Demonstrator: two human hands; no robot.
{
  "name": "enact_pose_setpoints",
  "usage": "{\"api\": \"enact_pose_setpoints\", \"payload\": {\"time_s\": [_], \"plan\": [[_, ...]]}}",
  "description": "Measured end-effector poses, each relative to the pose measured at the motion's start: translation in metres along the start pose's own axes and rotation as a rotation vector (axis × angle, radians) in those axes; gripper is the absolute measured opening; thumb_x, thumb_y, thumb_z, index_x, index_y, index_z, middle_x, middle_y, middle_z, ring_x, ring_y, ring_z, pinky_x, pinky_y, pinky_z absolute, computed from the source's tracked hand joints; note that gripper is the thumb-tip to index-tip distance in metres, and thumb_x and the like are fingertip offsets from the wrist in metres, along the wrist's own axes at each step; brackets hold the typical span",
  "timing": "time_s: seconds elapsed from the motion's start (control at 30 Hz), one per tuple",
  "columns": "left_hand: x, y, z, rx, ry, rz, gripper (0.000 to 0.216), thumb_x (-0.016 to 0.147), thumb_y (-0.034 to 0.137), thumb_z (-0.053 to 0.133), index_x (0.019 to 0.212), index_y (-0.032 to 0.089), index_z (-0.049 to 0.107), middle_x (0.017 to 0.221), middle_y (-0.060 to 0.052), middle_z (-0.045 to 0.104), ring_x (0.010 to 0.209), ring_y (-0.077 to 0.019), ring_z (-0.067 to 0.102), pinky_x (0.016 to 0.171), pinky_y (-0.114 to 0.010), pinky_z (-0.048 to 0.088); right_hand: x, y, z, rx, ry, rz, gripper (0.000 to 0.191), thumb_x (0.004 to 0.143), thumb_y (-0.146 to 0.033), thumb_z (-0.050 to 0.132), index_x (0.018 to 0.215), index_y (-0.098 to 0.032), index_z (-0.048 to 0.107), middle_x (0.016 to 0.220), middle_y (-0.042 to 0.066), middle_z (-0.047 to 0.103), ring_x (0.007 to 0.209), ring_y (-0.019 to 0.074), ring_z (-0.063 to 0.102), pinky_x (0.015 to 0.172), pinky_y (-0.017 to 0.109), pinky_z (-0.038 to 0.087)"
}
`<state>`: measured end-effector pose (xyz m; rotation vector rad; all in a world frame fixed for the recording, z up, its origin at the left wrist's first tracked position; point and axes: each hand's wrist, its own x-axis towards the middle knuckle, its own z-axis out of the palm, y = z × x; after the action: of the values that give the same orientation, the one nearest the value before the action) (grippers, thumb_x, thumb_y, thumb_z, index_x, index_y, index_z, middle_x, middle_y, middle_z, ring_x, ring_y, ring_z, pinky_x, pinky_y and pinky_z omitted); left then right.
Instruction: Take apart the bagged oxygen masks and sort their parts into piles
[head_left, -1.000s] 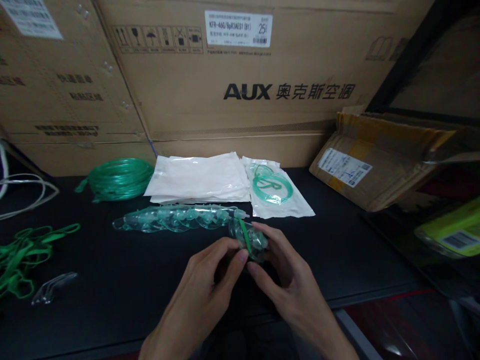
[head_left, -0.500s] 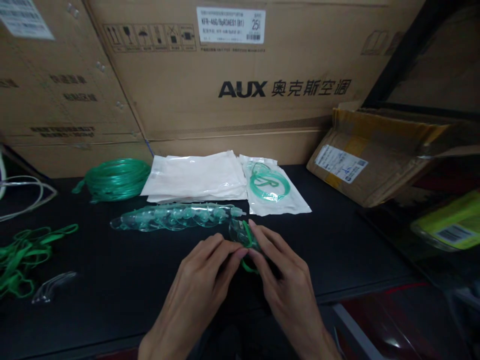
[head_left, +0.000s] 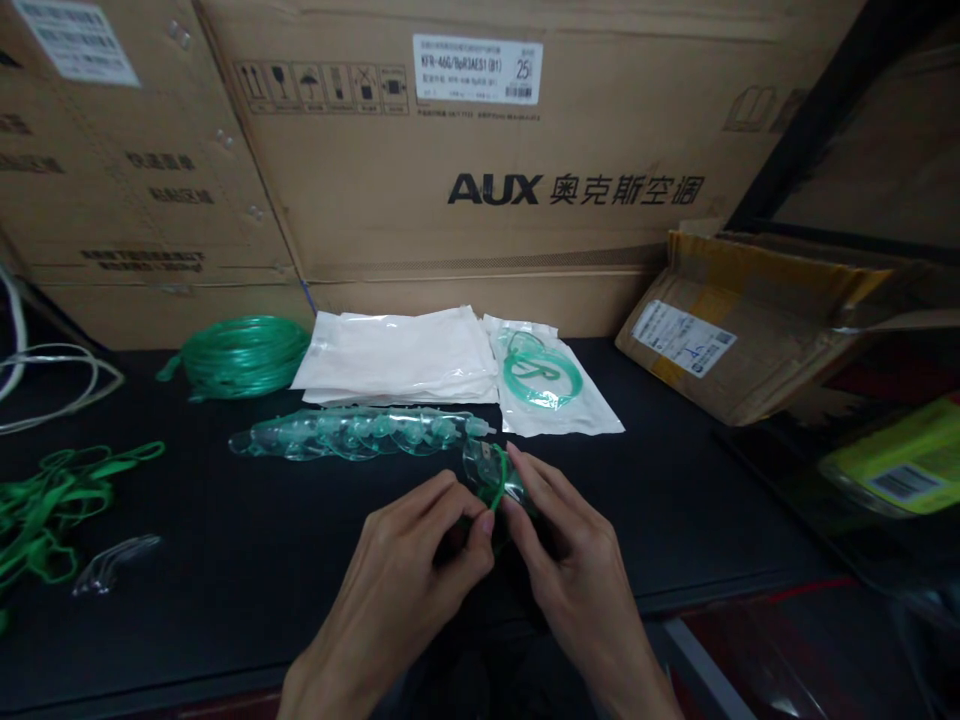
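Observation:
Between my hands is a clear green-tinted oxygen mask [head_left: 480, 462], partly hidden by my fingers. A green elastic strap [head_left: 500, 470] runs across it. My left hand [head_left: 416, 560] is closed, with thumb and forefinger pinching the strap's lower part. My right hand [head_left: 574, 540] is closed on the mask's right side, its fingertips at the mask's edge. Just behind lies a nested row of similar clear masks [head_left: 352, 433]. The black table [head_left: 247, 590] is below both hands.
Coiled green tubing [head_left: 244, 355], white pouches [head_left: 397, 355] and a pouch with tubing [head_left: 551, 380] lie at the back. Green straps [head_left: 60, 505] and thin metal strips [head_left: 116, 562] lie left. Large cartons [head_left: 585, 120] form a wall behind; a worn box [head_left: 690, 330] stands right.
My left fingers have moved slightly down and the strap is now drawn up in a curve from the pinch. The loop below my hands no longer shows. The view has shifted a little.

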<state>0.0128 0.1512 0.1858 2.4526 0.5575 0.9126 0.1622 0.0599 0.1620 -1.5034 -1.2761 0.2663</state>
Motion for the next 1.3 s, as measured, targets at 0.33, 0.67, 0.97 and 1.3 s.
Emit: {"api": "enact_pose_setpoints", "payload": {"time_s": [0.33,0.67,0.97,1.3], "plan": [[-0.002,-0.002,0.0,-0.004,0.033,-0.208,0.007,0.096,0.029,0.061,0.092,0.023,0.063,0.071,0.006,0.057,0.054,-0.0094,0.053,0.053,-0.021,0.041,0.0,0.001,0.004,-0.092,0.134,-0.036,0.039,0.097,-0.025,0.063,0.136,-0.023,0.069,0.132,0.008,0.072,0.12,0.0219,0.07,0.104,0.031,0.056],[-0.002,-0.004,0.004,-0.05,-0.015,-0.116,0.019,0.105,0.029,0.051,0.095,0.025,0.067,0.094,0.0,0.061,0.08,-0.0124,0.065,0.073,-0.023,0.053,-0.004,0.0,0.009,-0.173,0.207,-0.179,0.046,0.092,-0.019,0.068,0.137,-0.031,0.068,0.135,0.006,0.071,0.117,0.0252,0.072,0.102,0.035,0.06],[-0.007,0.006,-0.002,-0.115,-0.137,0.066,0.013,0.09,0.012,0.061,0.082,0.022,0.06,0.09,0.002,0.061,0.067,-0.0085,0.059,0.059,-0.021,0.043,0.004,0.004,0.001,-0.027,0.27,0.138,0.039,0.096,-0.036,0.065,0.132,-0.023,0.072,0.13,0.01,0.074,0.115,0.0287,0.073,0.095,0.04,0.063],[-0.001,0.0,0.001,-0.094,-0.12,-0.313,0.027,0.101,0.047,0.058,0.09,0.025,0.068,0.066,0.007,0.061,0.055,-0.01,0.055,0.057,-0.024,0.037,-0.003,0.009,0.003,0.08,0.235,0.035,0.04,0.094,-0.019,0.069,0.131,-0.034,0.071,0.131,0.002,0.072,0.121,0.0219,0.069,0.106,0.034,0.056]]}}
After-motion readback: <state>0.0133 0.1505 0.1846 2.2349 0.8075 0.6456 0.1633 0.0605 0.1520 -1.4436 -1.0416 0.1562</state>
